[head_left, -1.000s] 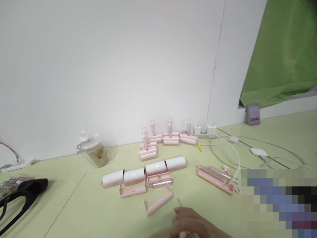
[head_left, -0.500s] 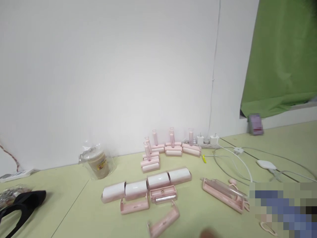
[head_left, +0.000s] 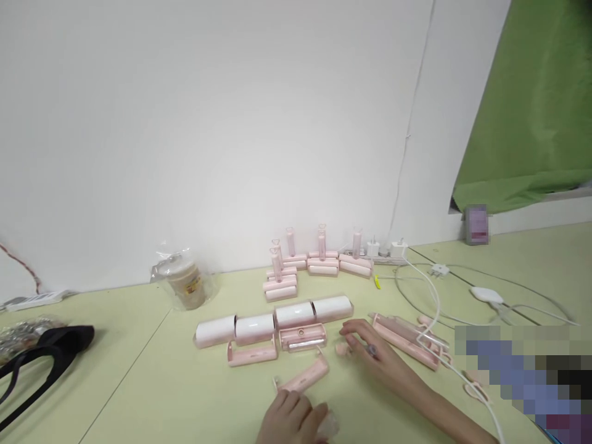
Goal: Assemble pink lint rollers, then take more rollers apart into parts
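My right hand [head_left: 370, 353] reaches in from the lower right and rests low over the table, fingers apart, fingertips beside a small pink piece [head_left: 341, 349]. At the bottom edge my left hand [head_left: 289, 419] is curled around a small pale pink part [head_left: 330, 425]. A long pink roller cover [head_left: 303, 376] lies just beyond the left hand. Further back is a row of white rolls in pink holders [head_left: 272, 320], then a pink cover [head_left: 252, 354] and a clear pink case [head_left: 303, 337]. Right of my right hand lies a pink tray [head_left: 402, 338].
Several assembled pink rollers [head_left: 319, 259] stand at the wall. A bagged cup [head_left: 187, 285] sits at the left, a black strap [head_left: 41, 361] further left. White chargers [head_left: 386, 249] and cables [head_left: 437, 302] spread over the green table [head_left: 139, 382] at the right.
Both hands have come back into view. The right hand has reached forward to the small pink piece, and the left hand has risen at the bottom edge. The view shifted slightly.
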